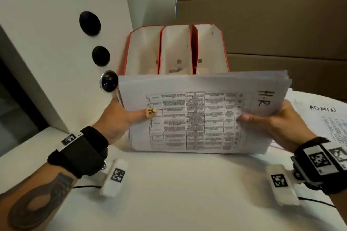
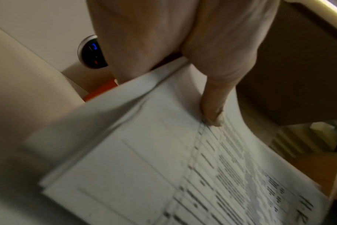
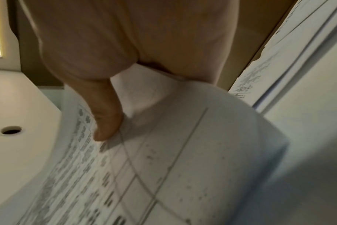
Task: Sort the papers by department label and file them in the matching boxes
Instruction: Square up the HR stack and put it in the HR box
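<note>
A thick stack of printed papers point(image 1: 202, 112) stands on its lower edge on the white table, tilted toward me, its top sheet hand-marked "H.R". My left hand point(image 1: 120, 116) grips the stack's left side, thumb point(image 2: 212, 109) on the front sheet, fingers hidden behind. My right hand point(image 1: 272, 124) grips the right side, thumb point(image 3: 106, 121) pressed on the print. Three red file boxes point(image 1: 176, 48) stand side by side just behind the stack, open tops toward me. Papers marked "ADMIN" point(image 1: 323, 116) lie flat at the right.
A white cabinet panel point(image 1: 62, 43) with round black buttons rises at the left, close to the boxes. Brown cardboard point(image 1: 272, 15) forms the wall behind. The white table point(image 1: 178, 193) extends toward me in front of the stack.
</note>
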A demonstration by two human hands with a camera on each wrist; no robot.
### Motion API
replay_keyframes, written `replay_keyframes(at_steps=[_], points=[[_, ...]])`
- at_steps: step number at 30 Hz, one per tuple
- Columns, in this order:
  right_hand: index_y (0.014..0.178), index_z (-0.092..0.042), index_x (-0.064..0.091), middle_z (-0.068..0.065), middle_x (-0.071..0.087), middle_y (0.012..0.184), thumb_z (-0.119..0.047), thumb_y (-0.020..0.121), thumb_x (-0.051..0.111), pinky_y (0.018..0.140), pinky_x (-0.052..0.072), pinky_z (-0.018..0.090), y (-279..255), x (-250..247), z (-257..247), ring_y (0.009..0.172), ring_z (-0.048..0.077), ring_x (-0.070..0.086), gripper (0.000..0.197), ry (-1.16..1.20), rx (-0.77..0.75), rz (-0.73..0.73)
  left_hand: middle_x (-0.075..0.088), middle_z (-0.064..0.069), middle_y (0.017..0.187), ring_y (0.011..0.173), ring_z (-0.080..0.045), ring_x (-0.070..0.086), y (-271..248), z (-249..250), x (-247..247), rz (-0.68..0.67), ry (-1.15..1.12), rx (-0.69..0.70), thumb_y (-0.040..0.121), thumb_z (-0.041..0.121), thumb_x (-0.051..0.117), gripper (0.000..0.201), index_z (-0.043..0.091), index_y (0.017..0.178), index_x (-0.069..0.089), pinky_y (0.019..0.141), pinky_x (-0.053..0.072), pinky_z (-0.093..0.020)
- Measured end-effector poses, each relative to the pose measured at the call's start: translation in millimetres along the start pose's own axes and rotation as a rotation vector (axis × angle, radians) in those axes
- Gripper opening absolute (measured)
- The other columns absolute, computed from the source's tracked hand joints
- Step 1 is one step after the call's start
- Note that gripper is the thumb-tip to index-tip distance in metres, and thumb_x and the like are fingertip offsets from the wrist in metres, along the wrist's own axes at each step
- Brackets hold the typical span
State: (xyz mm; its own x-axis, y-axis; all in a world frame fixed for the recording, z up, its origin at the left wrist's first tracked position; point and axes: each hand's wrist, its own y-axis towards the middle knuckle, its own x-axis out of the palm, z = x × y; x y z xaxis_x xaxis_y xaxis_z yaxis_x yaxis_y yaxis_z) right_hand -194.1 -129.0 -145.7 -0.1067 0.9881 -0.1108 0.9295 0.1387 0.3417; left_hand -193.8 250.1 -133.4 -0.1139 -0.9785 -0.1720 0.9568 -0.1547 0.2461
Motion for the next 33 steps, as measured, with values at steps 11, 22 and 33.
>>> replay_keyframes(at_steps=[11,22,33], points=[[0.093,-0.029,0.076,-0.032,0.071,0.079,-0.018,0.073,0.087,0.071,0.057,0.01,49.9,1.1,-152.7,0.082,-0.016,0.067,0.025,-0.678,-0.398,-0.074,0.075,0.006,0.114,0.106,-0.015,0.071,28.9,142.4,29.6,-0.066,0.951,0.581,0.074,0.06,0.08,0.059,0.022,0.119,0.074,0.095,0.054,-0.029],[0.141,-0.018,0.051,-0.003,0.066,0.136,-0.053,0.054,0.097,0.107,0.053,0.037,47.3,13.4,-102.0,0.127,0.012,0.063,0.105,-0.084,-0.168,0.171,0.08,-0.004,0.117,0.111,-0.023,0.076,42.0,101.7,19.8,0.239,0.03,0.435,0.084,0.008,0.087,0.035,0.008,0.116,0.075,0.099,0.061,-0.045],[0.127,-0.025,0.06,-0.02,0.067,0.114,-0.015,0.092,0.076,0.082,0.059,0.017,52.1,50.2,-59.2,0.098,-0.012,0.067,0.04,-0.34,-0.246,0.181,0.059,0.015,0.09,0.069,0.035,0.053,36.0,68.7,64.5,0.467,-0.072,0.345,0.087,-0.004,0.08,0.033,0.008,0.109,0.059,0.07,0.045,0.004]])
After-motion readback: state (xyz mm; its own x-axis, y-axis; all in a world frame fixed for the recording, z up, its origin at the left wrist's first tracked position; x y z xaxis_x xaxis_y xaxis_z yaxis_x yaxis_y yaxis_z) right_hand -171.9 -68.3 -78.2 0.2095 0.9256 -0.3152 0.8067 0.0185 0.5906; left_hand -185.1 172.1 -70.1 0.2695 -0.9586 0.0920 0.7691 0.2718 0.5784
